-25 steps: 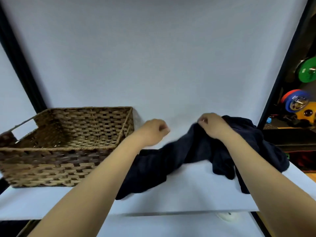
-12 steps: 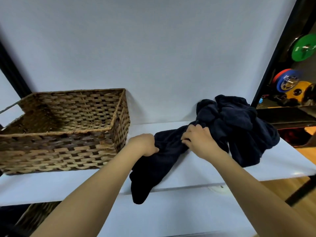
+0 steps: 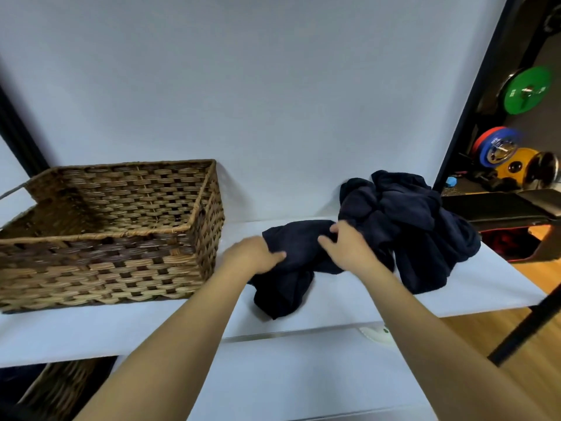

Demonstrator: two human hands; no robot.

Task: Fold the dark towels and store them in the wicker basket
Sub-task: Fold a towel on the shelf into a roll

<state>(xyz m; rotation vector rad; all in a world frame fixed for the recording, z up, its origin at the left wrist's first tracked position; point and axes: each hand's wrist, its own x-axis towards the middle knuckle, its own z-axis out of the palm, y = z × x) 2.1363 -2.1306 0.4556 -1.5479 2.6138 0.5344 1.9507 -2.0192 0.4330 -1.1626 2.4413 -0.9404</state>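
Note:
A dark navy towel point(image 3: 291, 262) lies crumpled on the white table point(image 3: 91, 332), just right of the wicker basket point(image 3: 100, 256). My left hand point(image 3: 252, 256) grips its left edge. My right hand point(image 3: 346, 250) holds the cloth at its right side, thumb and fingers curled into the fabric. Behind and to the right sits a heap of more dark towels point(image 3: 416, 226), touching the one I hold. The basket looks empty inside.
A white backdrop stands close behind the table. A second wicker basket point(image 3: 57, 390) shows under the table at the lower left. Coloured weight plates point(image 3: 528, 89) and a black bench point(image 3: 501, 208) stand off to the right. A black stand leg point(image 3: 528, 326) crosses the lower right.
Both hands dragged one towel out of the heap toward the table's middle and bunched it shorter. The hanging end came up off the front edge. My head tilted, shifting the view.

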